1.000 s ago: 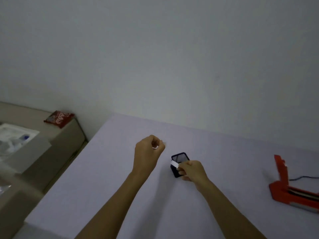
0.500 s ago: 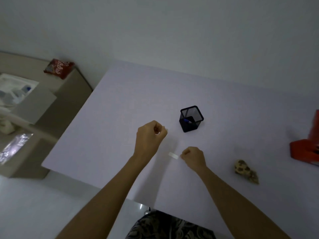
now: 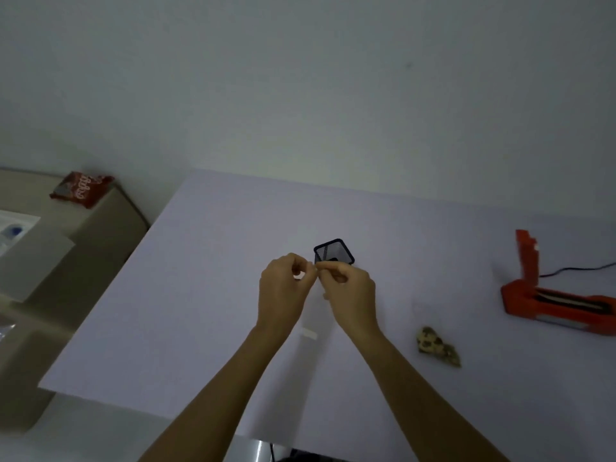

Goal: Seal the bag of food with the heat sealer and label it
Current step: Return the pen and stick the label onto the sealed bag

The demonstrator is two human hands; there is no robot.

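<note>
Hands meet above the pale table (image 3: 206,295), over a small white label strip (image 3: 309,334) now lying flat between the forearms.
The left hand (image 3: 284,288) and right hand (image 3: 350,290), apart half a second ago, now pinch together at something too small to tell, probably tape or backing, before the black mesh pen cup (image 3: 333,251). Right of them, the crumpled clear bag of brown food (image 3: 436,345) lies untouched, near the open red heat sealer (image 3: 546,295); labelling seems underway.

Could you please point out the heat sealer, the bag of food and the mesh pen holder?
heat sealer (image 3: 560,303): head view, red base.
bag of food (image 3: 436,346): head view, its middle.
mesh pen holder (image 3: 333,250): head view, mesh wall.
</note>
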